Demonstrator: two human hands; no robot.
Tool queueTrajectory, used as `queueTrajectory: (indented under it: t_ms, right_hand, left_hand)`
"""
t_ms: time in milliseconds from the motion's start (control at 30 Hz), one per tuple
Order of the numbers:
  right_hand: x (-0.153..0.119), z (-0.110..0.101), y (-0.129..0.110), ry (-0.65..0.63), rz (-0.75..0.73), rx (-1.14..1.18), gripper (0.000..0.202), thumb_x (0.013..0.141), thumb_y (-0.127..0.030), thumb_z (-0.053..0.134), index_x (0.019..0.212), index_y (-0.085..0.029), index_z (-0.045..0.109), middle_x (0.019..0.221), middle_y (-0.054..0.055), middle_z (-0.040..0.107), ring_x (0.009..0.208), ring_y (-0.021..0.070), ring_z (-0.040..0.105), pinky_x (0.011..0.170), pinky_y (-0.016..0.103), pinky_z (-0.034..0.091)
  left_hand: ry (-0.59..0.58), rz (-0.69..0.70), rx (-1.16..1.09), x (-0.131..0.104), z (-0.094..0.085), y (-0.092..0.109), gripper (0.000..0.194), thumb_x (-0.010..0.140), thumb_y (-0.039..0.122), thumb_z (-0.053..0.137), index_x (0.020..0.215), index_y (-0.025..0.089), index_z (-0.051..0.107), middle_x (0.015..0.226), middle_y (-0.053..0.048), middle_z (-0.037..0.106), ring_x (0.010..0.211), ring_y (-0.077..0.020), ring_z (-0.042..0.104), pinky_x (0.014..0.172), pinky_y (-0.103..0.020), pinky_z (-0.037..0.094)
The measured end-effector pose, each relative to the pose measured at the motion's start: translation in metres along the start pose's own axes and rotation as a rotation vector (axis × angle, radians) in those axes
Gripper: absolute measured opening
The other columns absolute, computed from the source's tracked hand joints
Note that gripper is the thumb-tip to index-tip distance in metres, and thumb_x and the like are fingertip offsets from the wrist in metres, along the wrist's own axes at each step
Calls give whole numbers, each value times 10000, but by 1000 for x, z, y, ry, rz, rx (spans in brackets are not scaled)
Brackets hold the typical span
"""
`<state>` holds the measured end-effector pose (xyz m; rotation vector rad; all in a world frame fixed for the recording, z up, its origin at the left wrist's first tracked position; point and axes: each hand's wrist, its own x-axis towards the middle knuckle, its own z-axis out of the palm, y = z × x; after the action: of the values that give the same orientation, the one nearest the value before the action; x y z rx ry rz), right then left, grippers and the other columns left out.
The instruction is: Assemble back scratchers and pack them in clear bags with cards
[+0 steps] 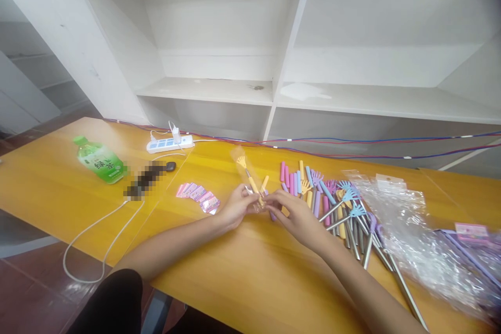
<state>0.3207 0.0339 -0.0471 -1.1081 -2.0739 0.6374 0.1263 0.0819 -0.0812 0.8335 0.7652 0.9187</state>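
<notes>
A yellow back scratcher [241, 162] with a hand-shaped head points away from me inside a clear plastic bag [236, 153]. My left hand [239, 206] is closed around the bag's near end and the back scratcher's handle. With fingers pinched, my right hand [291, 213] grips the bag's near end from the other side. Just beyond my fingertips shows another yellow handle piece [264, 183]; I cannot tell whether it is in the bag. Printed cards [199, 195] lie fanned out left of my left hand.
Several colourful back scratchers [350, 195] and foam handles [291, 182] lie to the right, beside a heap of clear plastic bags [415, 240]. On the left are a green drink bottle [99, 160], a power strip [170, 143] and a white cable [107, 255]. White shelving [211, 88] stands behind the table.
</notes>
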Motion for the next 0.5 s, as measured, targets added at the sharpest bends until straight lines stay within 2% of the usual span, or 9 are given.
queueTrajectory:
  t_ms: [200,367,500]
  right_hand:
    - [0,4,3,56,80,17,195,1064,-364,503,1014,-247,650,874,26,646,796,178,622,739,325,470]
    - [0,8,7,135,132,21,197,1051,-380,529,986,-238,650,829,16,633,730,165,582,685,323,437]
    - [0,11,8,151,136,9,196,1043,-382,542,980,-236,657,823,18,638,711,162,581,661,318,434]
  left_hand:
    - [-44,113,106,2,-1,9,510,748,343,897,1128,169,605,1153,-115,720,1042,-233,716,874,-361,595]
    - [-96,121,145,2,-2,12,559,750,334,901,1197,187,600,1148,-113,729,1025,-229,716,894,-366,579]
    - [-132,103,145,2,-2,12,570,749,330,900,1215,194,600,1163,-115,721,1027,-235,711,893,-380,582]
